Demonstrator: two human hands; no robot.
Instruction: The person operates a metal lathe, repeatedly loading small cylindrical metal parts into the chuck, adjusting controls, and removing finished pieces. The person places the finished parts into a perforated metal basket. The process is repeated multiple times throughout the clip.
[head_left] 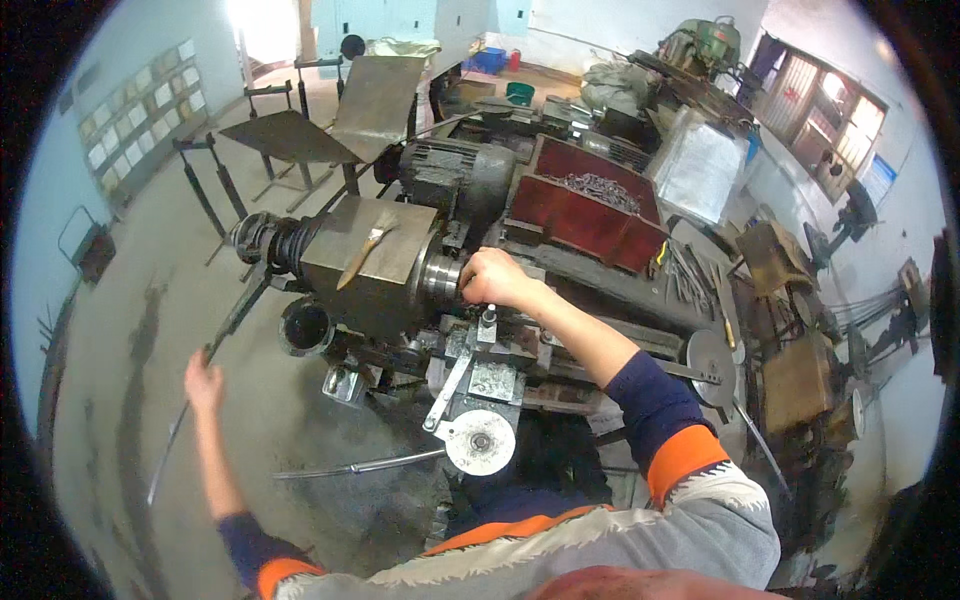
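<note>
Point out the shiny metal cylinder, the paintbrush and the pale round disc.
Shiny metal cylinder [440, 278], head view: curved side.
Paintbrush [363, 256], head view: handle.
Pale round disc [481, 442], head view: central hub.

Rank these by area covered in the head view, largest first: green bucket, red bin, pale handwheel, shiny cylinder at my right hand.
1. Red bin
2. Pale handwheel
3. Shiny cylinder, partly hidden by the right hand
4. Green bucket; farther off, so true size unsure
</note>
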